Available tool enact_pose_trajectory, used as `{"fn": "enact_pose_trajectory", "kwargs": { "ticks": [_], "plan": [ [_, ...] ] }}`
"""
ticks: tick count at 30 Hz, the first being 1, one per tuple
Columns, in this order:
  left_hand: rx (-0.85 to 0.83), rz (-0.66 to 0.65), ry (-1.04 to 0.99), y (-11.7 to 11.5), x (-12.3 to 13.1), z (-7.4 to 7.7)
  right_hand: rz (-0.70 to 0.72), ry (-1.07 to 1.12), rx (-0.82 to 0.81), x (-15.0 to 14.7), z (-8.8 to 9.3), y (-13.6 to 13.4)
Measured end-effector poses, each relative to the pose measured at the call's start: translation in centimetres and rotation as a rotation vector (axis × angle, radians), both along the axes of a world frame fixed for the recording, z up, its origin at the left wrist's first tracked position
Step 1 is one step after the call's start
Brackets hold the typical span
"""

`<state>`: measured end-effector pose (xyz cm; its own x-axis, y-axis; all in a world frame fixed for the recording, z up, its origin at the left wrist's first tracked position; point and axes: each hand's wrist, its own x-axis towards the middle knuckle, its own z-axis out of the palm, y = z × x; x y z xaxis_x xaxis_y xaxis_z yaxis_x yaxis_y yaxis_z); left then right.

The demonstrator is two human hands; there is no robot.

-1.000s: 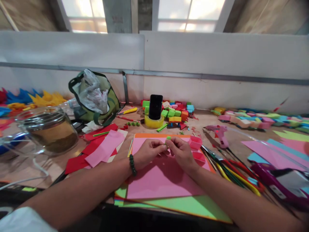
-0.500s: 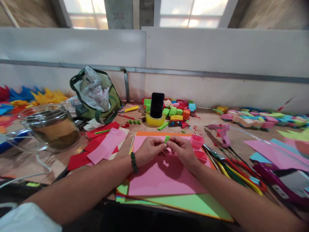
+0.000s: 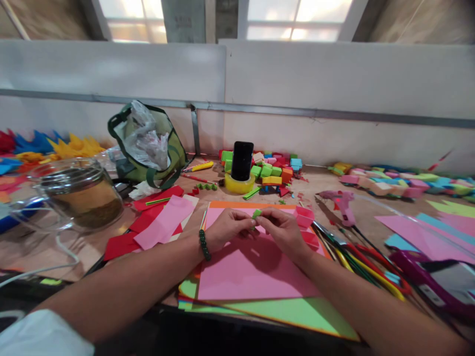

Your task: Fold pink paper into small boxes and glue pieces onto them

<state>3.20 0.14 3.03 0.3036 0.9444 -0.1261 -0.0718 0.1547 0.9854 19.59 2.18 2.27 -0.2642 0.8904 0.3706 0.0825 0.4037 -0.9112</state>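
Note:
My left hand [image 3: 229,229] and my right hand [image 3: 282,232] meet over a pink paper sheet [image 3: 256,269], fingertips pinched together on a small green paper piece [image 3: 256,214]. A dark bead bracelet sits on my left wrist. Just right of my right hand lie two folded pink paper boxes [image 3: 305,216]. The pink sheet tops a stack of orange and green sheets [image 3: 297,316].
A black phone [image 3: 242,160] stands in a yellow tape roll beside a heap of coloured paper cubes [image 3: 272,170]. A green bag [image 3: 148,143] and a glass jar [image 3: 79,195] stand at the left. A pink glue gun [image 3: 341,202], scissors and coloured sticks [image 3: 359,262] lie at the right.
Both hands stay pinched on the green piece; the fingers have shifted slightly, and the piece now sits lower between them. The camera tilted a little.

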Motion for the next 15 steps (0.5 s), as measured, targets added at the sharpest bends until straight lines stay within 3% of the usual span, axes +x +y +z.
{"fn": "enact_pose_trajectory", "kwargs": {
  "ticks": [9,15],
  "plan": [
    [-0.068,-0.024,-0.008,-0.04,0.24,0.03,0.022,-0.087,0.009,0.00,-0.23,0.22],
    [-0.072,0.003,-0.015,-0.01,0.25,0.28,-0.038,-0.130,0.190,0.08,-0.59,0.26]
  ]
}}
